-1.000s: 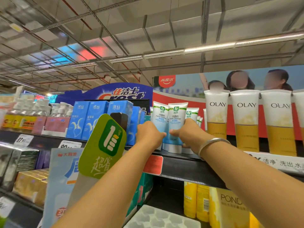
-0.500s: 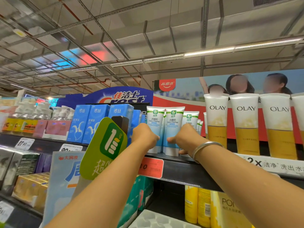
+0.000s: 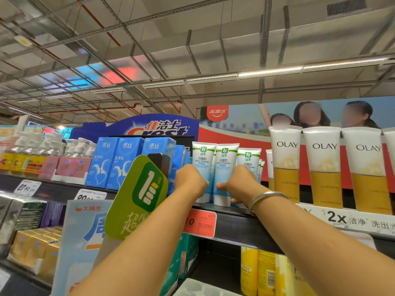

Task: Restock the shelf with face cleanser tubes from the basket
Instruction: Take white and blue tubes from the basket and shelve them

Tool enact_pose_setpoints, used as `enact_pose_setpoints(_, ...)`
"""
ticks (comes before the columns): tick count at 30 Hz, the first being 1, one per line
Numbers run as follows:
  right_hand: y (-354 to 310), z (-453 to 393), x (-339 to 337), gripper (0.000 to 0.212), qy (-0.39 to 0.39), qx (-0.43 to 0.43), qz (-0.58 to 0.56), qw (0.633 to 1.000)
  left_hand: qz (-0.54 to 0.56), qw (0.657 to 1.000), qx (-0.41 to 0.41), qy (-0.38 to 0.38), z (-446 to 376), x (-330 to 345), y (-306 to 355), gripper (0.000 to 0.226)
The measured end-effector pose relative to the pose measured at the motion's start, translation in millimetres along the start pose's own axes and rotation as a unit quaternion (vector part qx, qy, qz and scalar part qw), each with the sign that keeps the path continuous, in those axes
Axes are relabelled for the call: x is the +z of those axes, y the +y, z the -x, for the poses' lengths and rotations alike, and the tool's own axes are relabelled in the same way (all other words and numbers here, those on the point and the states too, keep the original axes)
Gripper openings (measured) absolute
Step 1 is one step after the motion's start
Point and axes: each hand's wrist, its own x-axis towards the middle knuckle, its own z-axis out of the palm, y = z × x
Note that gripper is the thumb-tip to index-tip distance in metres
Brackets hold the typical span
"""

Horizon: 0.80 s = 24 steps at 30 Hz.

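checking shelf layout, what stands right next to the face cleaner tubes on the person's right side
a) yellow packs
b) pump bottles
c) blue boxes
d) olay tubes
d: the white and amber Olay tubes stand upright just right of the blue and white face cleaner tubes on the same shelf.

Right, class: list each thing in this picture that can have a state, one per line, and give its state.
Left hand: gripping the leftmost cleanser tube.
Right hand: gripping the middle tube.
Leftmost cleanser tube: upright, cap down, on the shelf.
Middle tube: upright, cap down.
Shelf: stocked along its front edge.
Olay tubes: upright, in a row.
Blue boxes: standing, closed.
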Motion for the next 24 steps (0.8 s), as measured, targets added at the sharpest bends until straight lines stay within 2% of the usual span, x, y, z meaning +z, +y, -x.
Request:
enact_pose_setpoints(9,1.3,8.9,-6.8,0.04,-0.008,-0.017,0.026,0.999,-0.006,1.0,0.01,-0.003,7.8,-0.2,1.3,0.037)
enact_pose_setpoints(14,-4.8,28.3,-24.1,0.039,0.008,-0.033,0.04,0.999,0.102,0.99,0.087,0.046,33.2,-11.6,6.3,0.04)
enact_pose_setpoints(16,-6.7,42.8,-34.9,0.031,0.023,-0.048,0.042,0.998,0.182,0.977,0.106,0.038,45.7,-21.3,6.6,0.031)
enact_pose_setpoints(19,-6.8,76.0,-52.3,0.015,0.033,-0.07,0.008,0.997,0.312,0.944,0.107,-0.017,70.3,-31.4,1.2,0.004)
enact_pose_setpoints(21,-2.0,105.5,-62.9,0.004,0.038,-0.072,-0.017,0.997,0.374,0.92,0.1,-0.06,91.3,-32.8,-5.1,0.011)
enact_pose_setpoints(24,8.6,155.3,-74.2,0.012,0.057,-0.059,-0.047,0.996,0.466,0.869,0.095,-0.139,128.7,-31.2,-17.8,0.016)
